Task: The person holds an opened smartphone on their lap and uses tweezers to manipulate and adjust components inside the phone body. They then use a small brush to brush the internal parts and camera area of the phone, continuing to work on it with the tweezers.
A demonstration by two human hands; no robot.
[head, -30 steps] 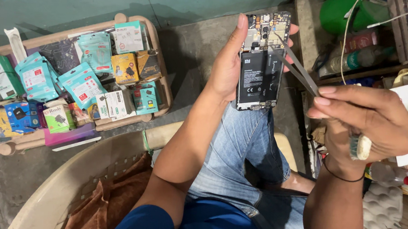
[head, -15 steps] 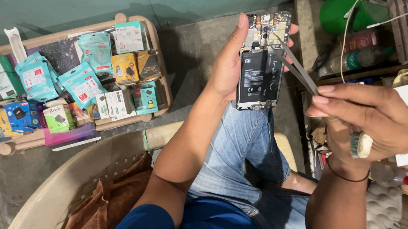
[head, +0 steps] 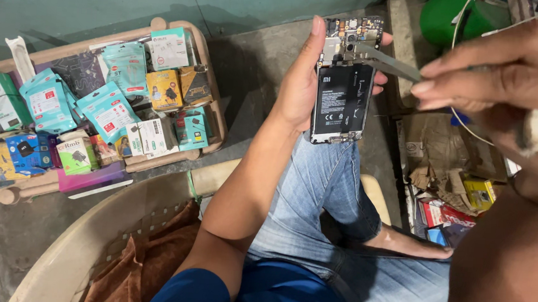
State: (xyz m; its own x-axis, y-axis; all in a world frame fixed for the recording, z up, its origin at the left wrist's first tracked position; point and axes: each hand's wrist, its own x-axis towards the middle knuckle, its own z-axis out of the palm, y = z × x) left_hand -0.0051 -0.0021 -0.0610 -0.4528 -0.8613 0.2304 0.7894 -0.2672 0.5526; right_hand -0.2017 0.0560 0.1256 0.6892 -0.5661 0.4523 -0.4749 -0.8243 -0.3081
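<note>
Phone (head: 343,87) back cover already off, battery and board exposed, gripped upright in left hand (head: 299,87). Tweezers (head: 385,63) pinched by right hand (head: 495,72) fingers, tips at upper board; reassembly outstanding.

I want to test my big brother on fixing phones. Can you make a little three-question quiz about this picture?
1. True or false: the phone has its back cover off.
2. Which hand holds the tweezers? A) left B) right C) neither
3. Fill in: the black block filling the phone's lower part is the ____.

Key:
1. True; the circuit board and battery show.
2. B; the right hand pinches them, tips at the phone's upper part, while the left hand holds the phone.
3. Battery.
</note>
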